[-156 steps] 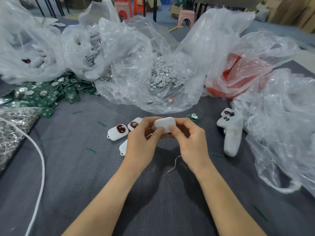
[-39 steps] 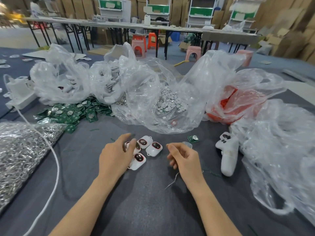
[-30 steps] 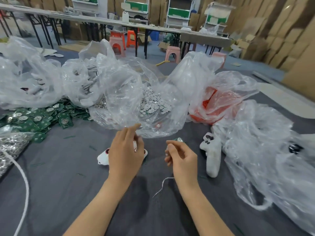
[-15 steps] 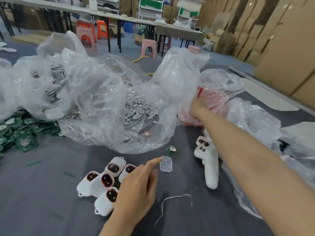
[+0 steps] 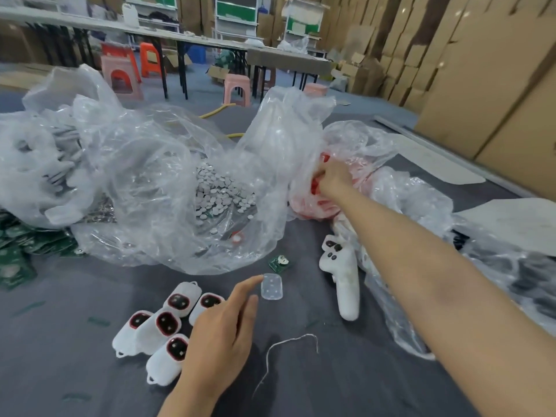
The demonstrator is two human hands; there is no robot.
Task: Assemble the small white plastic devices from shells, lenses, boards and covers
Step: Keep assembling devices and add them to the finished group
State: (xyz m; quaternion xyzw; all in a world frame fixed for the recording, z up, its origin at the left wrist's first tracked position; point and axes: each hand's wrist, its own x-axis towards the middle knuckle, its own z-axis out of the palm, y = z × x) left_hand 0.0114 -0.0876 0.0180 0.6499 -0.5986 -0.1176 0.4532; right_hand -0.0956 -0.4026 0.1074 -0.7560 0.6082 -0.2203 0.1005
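Left hand (image 5: 222,335) hovers low over the dark grey table mat (image 5: 346,380), fingers loose and mostly straight. The index tip touches the edge of the clear cover (image 5: 272,286), a small rounded-rectangle piece of translucent plastic lying flat on the mat. The hand holds nothing.

Right hand (image 5: 332,177) reaches forward into the crinkled clear bag of red parts (image 5: 307,206). Its fingers are buried in the film, so I can't tell what the grip is doing.

Five assembled white devices (image 5: 162,325) sit in a tight cluster just left of the left hand. They are smooth matte capsule shells with a small loop at one end, each with a dark window ringed in red, face up.

A single green board (image 5: 279,262) with a round silver cell lies just beyond the clear cover, apart from it.

A white pistol-shaped tool (image 5: 346,281) (dark buttons on the head) lies under the right forearm. A thin pale thread (image 5: 285,350) curls on the mat near the left hand.

Behind these, a glossy wrinkled clear bag holds small flat grey discs (image 5: 222,191). A heap of green boards (image 5: 18,251) sits at the far left.
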